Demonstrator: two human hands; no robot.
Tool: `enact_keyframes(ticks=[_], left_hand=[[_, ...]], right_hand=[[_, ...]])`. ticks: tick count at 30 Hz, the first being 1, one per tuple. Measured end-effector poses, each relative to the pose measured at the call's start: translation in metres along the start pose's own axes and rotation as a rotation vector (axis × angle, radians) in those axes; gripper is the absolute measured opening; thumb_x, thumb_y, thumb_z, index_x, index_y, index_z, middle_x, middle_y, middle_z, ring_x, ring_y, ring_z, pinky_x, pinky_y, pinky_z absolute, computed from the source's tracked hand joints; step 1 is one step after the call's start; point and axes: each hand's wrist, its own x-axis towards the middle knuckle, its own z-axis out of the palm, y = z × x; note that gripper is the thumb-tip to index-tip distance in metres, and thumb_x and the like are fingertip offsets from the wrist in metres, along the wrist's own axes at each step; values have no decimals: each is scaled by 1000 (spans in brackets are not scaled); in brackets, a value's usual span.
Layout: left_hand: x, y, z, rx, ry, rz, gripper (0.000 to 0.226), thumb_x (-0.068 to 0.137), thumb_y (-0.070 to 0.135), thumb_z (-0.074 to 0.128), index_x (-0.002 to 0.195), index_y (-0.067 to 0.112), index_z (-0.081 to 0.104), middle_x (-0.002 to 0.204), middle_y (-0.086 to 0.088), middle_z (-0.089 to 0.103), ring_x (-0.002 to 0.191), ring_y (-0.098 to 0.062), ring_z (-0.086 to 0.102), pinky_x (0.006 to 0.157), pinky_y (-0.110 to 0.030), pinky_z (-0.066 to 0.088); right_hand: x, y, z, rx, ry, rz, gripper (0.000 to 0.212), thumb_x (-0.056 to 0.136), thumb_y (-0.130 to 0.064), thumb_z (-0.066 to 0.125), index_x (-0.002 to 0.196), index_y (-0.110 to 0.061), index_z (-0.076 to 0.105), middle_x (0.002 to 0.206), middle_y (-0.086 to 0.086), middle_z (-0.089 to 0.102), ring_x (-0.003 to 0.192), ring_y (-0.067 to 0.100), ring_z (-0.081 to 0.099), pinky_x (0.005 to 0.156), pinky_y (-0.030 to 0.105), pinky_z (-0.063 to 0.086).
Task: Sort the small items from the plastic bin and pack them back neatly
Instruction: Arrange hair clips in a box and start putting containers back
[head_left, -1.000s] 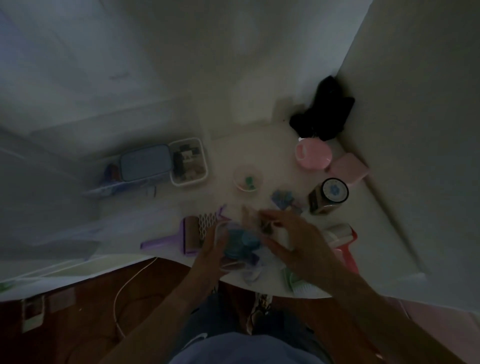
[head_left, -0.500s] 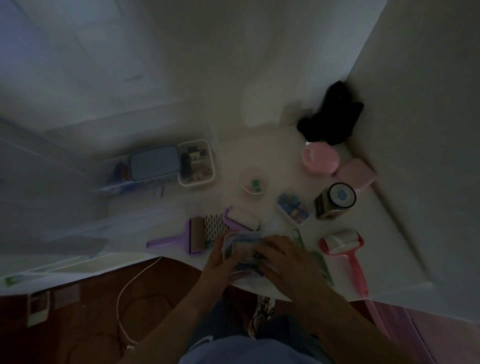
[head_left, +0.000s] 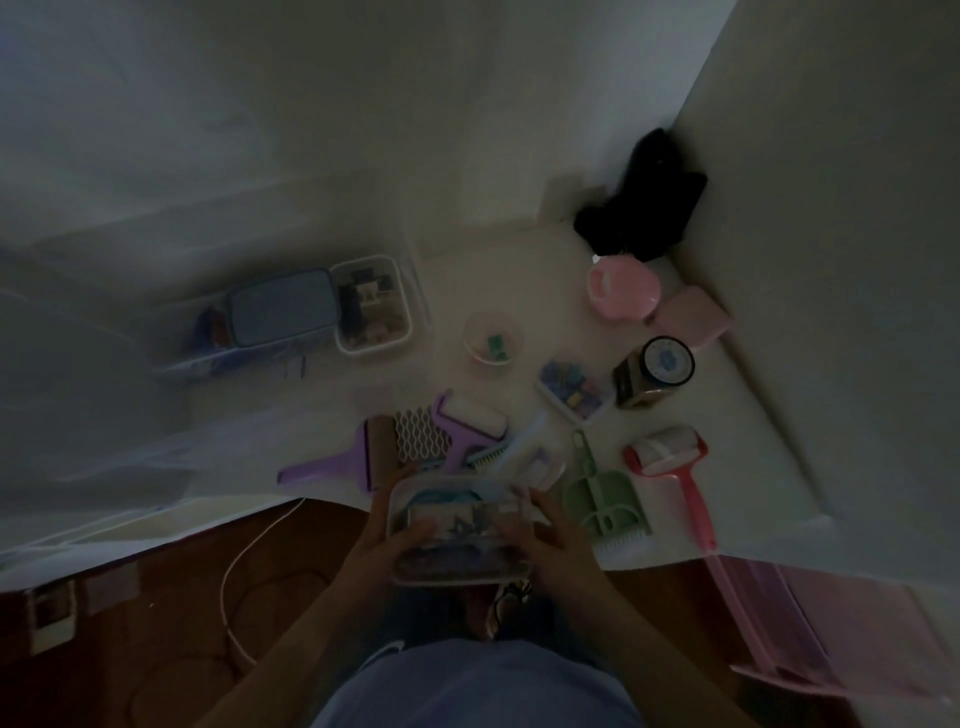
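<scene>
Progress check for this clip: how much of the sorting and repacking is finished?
Partly done. Both hands, left hand and right hand, hold a clear bin already holding items at the table edge. Still out: the green dustpan, red lint roller, purple roller and a tray of clips.

Both forearms are extended forward and drawn together. The left hand (head_left: 387, 540) and the right hand (head_left: 553, 545) are curled inward from opposite sides, thumbs laid on top, in a clasping grip.
</scene>
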Motion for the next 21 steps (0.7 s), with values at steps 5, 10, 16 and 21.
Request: enact_keyframes(ticks=[5,10,16,21], left_hand=[[-13,5,-9,208,-11,-25,74,69,52,82,133,25,56,126,-8,67,113,-27,66,93,-47,55],[-17,26,-19,363,73,9,58,73,62,76,114,21,70,110,-8,74,102,-28,71,92,-54,54],[-40,56,-49,268,174,55,47,81,55,74,116,24,70,113,-11,72,108,-34,68,90,-56,54],[-76,120,-80,276,356,189,39,77,54,72,104,26,74,94,3,78,87,-16,74,68,-31,58]], right_hand=[[-6,14,3,129,60,28,40,88,-14,70,122,-32,60,106,11,74,94,29,72,81,49,59],[-3,10,18,181,72,-1,40,86,-14,71,123,-29,63,105,10,75,95,28,72,80,45,60],[-11,-22,50,21,-93,-106,48,84,-21,72,128,-33,59,110,2,74,102,20,70,80,40,60],[-6,-98,82,-163,17,-381,38,81,-51,68,115,-35,65,107,-3,73,100,16,69,89,43,55]])
